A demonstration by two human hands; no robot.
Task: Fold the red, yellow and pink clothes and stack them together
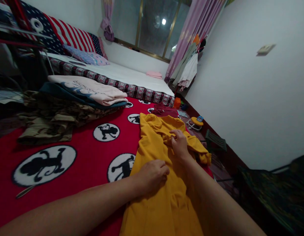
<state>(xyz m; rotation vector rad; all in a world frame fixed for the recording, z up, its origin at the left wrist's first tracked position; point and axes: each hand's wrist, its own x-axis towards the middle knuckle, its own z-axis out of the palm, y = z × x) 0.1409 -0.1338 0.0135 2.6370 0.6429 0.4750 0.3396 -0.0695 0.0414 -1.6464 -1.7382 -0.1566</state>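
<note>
A yellow shirt (157,196) lies spread on a red blanket (93,154) printed with black figures in white circles. My left hand (152,175) rests on the middle of the shirt with its fingers curled, pressing the cloth. My right hand (179,142) is farther up, its fingers pinching a fold of the yellow cloth near the collar or sleeve.
A stack of folded clothes (88,93) and camouflage garments (48,121) sits at the left. A dark red garment (164,109) lies beyond the shirt. Behind are a mattress (132,78), window and pink curtain (191,36). A white wall is on the right, small objects on the floor (196,123).
</note>
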